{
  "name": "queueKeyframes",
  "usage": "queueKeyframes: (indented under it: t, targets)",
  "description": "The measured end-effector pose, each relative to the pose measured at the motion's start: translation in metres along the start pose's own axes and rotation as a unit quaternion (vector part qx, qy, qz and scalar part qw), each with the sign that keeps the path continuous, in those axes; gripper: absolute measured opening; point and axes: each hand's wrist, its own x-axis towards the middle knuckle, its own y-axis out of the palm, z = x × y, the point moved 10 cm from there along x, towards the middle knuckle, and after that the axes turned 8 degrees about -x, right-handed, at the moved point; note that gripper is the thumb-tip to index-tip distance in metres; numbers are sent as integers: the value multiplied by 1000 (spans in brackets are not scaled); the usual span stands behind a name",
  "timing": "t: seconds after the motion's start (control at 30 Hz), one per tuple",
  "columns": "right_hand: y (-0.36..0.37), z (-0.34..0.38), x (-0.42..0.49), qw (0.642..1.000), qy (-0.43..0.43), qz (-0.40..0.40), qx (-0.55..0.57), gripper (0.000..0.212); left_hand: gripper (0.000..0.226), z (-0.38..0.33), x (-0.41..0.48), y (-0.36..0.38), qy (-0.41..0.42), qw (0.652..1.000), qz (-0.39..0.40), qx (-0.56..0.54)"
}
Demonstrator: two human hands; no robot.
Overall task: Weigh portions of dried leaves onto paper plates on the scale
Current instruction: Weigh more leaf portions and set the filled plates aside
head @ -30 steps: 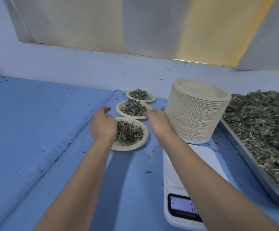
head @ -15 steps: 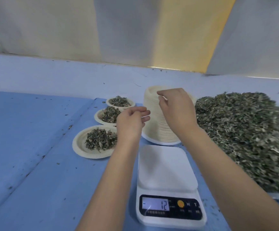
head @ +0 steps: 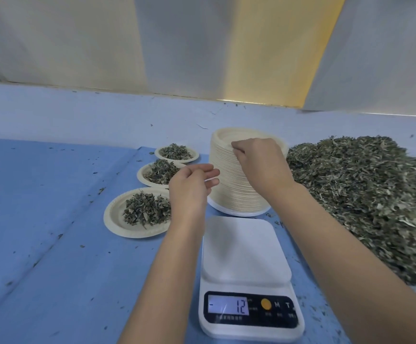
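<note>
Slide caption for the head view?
Right hand fingering the top of the plate stack, left hand open beside it, scale without a plate.

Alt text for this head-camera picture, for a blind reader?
A person's right hand curls its fingers on top of a stack of paper plates behind a bare scale; the left hand hovers open. Three leaf-filled plates lie left, a leaf heap right.
</note>
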Motion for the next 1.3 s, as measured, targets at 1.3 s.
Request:
queueKeyframes:
  t: [1.3]
  targets:
    - [-52,17,-99,926,-75,-282,240,19,15,-41,-6,-7,124,987,-17,105]
